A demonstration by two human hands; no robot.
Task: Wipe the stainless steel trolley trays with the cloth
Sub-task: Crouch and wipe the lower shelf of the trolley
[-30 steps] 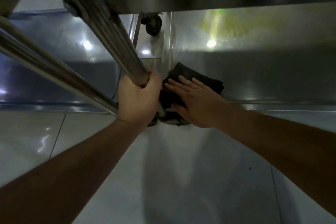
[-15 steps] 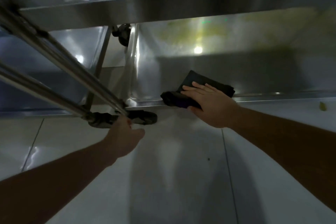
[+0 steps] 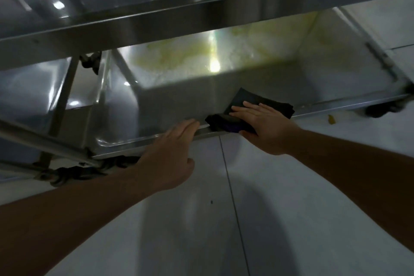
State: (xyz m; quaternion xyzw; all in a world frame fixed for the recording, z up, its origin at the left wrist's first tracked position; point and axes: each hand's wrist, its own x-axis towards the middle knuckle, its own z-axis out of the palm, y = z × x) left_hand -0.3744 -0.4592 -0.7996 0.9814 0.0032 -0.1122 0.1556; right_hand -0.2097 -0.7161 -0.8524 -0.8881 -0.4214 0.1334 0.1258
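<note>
Two hands are down at the bottom tray's near rim [image 3: 143, 139], and I start from their fingers. My right hand [image 3: 266, 127] lies flat with the fingers straight and close together, palm down on the black cloth [image 3: 264, 101]; nothing is pinched or curled, it simply presses. The cloth is folded, dark, and sits half inside the lower tray [image 3: 179, 101] and half draped over the near lip, its bunched end poking out to the left of my fingertips. My left hand [image 3: 172, 152] rests just beside it, fingers stretched forward and loosely together, their tips touching the rim's top edge, the thumb hanging free below the lip; I see no grasp there. A small gap of bare rim separates the left fingertips from the cloth's bunched end. Outward from here, the tray floor runs open to the left and back, with a yellowish smear [image 3: 179, 56] across its far half. Overhead, the upper tray's edge [image 3: 156, 20] crosses the view, leaving room beneath. A trolley leg [image 3: 62, 96] stands at the left, a caster [image 3: 65, 175] near the left corner, another caster [image 3: 383, 108] at far right. Below my forearms lies pale tiled floor [image 3: 268, 219].
</note>
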